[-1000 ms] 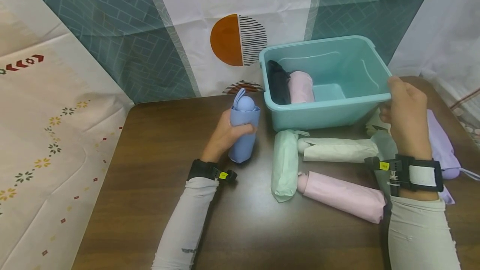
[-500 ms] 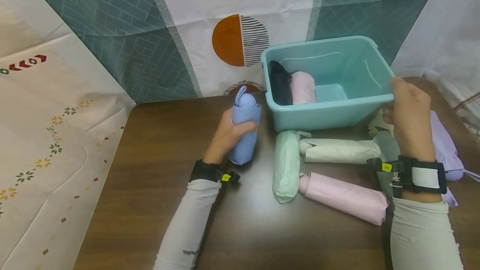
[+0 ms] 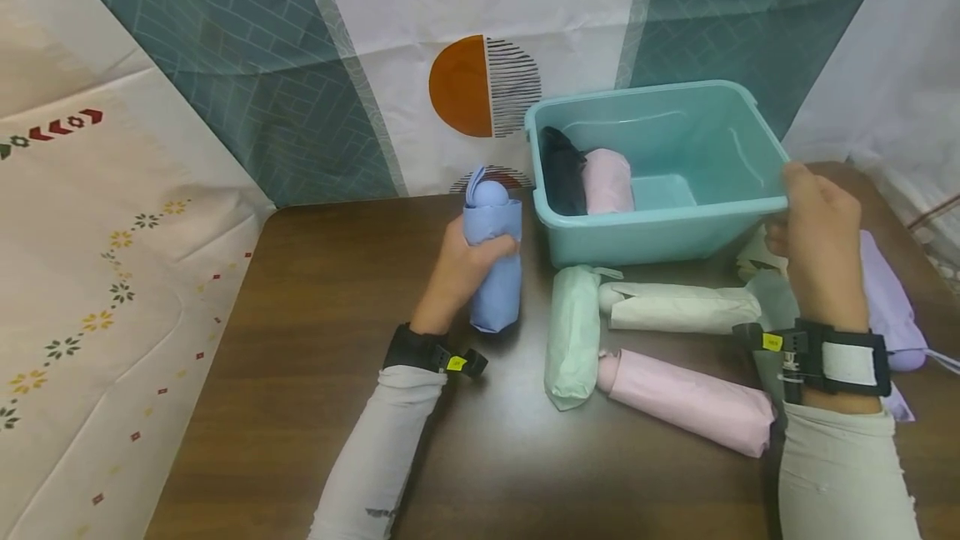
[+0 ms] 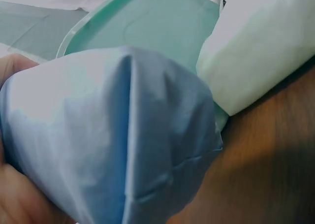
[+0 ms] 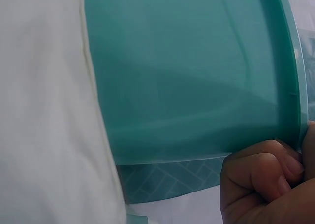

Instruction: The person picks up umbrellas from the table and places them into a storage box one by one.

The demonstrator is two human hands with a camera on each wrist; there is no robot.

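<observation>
My left hand grips a blue folding umbrella, held nearly upright over the table just left of the teal bin. Its round handle and strap point up. The left wrist view is largely filled by the lower end of this blue umbrella. At the bin's right end, my right hand holds the rim, fingers curled against it in the right wrist view. Inside the bin, at its left end, a black umbrella and a pink umbrella stand side by side.
In front of the bin lie a mint umbrella, a pale green umbrella and a second pink umbrella. A lavender umbrella and grey-green fabric are partly hidden by my right arm. Patterned cloth hangs behind the table.
The blue umbrella has straightened slightly in my left hand, which stays left of the bin. My right hand keeps its hold on the rim. The head view has shifted a little.
</observation>
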